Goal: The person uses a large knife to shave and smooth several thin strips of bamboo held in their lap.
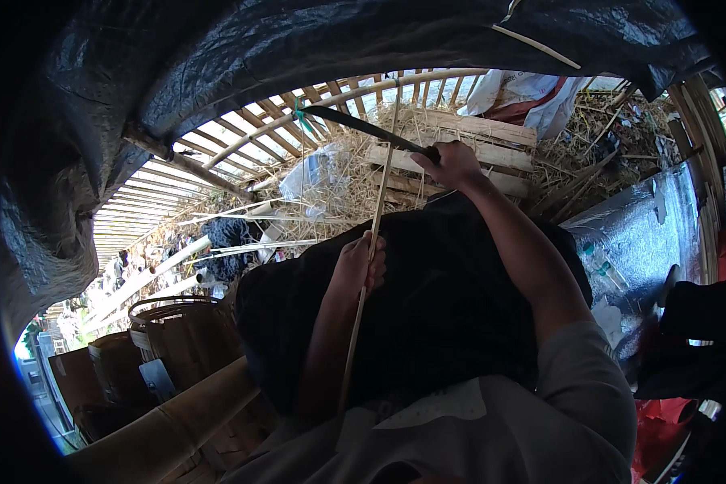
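My left hand point(360, 264) is closed around a long thin bamboo strip point(377, 207), which runs upright from my lap up past the knife. In my right hand point(457, 165) is the handle of a long dark-bladed machete point(355, 123). Its blade points to the upper left and crosses the strip above my left hand. Whether the edge touches the strip, I cannot tell. Dark cloth point(452, 274) covers my legs beneath both hands.
Wooden planks point(492, 153) lie amid straw and shavings ahead. A slatted bamboo fence point(153, 202) stands beyond. Woven baskets point(181, 347) and a thick bamboo pole point(177, 419) are at lower left. A silvery sheet point(645, 242) lies at right. Dark tarpaulin point(298, 40) hangs overhead.
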`<state>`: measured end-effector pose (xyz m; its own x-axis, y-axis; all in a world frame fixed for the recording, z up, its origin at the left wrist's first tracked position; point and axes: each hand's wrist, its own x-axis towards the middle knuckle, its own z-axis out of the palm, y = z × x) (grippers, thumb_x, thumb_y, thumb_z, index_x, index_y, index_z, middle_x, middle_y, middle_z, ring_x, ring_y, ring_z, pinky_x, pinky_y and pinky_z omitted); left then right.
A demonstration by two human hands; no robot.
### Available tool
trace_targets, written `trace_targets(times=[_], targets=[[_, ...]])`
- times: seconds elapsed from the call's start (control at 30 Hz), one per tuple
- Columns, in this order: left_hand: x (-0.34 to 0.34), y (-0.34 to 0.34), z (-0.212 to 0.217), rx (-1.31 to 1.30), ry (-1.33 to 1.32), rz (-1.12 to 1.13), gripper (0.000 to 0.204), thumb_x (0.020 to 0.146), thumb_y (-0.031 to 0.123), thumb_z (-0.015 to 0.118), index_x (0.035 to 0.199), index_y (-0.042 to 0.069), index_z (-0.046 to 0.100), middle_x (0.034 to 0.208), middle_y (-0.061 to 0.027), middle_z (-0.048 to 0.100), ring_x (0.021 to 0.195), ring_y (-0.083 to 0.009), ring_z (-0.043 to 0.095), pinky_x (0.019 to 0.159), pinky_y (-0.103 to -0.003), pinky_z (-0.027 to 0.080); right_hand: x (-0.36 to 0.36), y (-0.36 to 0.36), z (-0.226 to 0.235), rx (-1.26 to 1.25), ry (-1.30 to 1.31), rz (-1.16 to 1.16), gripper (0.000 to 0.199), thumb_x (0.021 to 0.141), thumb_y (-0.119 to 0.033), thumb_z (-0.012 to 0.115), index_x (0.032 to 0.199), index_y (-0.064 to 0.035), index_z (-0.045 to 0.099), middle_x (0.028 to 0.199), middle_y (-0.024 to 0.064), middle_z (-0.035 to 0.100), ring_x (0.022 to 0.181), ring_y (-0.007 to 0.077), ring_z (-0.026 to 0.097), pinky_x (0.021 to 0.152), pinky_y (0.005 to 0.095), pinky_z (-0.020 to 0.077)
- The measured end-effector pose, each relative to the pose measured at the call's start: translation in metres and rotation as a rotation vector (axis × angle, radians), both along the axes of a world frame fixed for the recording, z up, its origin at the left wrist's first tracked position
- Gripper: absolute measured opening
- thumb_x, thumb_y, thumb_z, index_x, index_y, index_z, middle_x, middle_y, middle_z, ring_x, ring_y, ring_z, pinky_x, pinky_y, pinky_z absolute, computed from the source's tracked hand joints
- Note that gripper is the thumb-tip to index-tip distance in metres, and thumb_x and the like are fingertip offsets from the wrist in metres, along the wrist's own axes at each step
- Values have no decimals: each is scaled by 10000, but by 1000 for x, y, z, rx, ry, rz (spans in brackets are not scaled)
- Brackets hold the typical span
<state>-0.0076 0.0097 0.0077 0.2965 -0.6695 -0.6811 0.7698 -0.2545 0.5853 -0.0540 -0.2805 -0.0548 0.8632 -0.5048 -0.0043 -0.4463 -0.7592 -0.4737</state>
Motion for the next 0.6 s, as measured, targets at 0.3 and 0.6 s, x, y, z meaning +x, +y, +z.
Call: trace_targets(times=[0.3,0.6], targets=[[-7,-2,8,7,51,-22,355,1080,350,292,872,129,478,501,37,344,337,-79,273,323,-248,220,3,-18,-17,62,-15,-170,639,864,-688,543,810,-71,701,747,158,690,772,380,686,737,468,536],[-6,2,5,42,52,-26,366,1080,348,287,863,126,479,498,36,344,337,-80,287,323,-251,235,0,-27,-30,46,-24,-213,609,883,-624,579,702,-48,654,670,158,654,671,392,656,646,482,505]])
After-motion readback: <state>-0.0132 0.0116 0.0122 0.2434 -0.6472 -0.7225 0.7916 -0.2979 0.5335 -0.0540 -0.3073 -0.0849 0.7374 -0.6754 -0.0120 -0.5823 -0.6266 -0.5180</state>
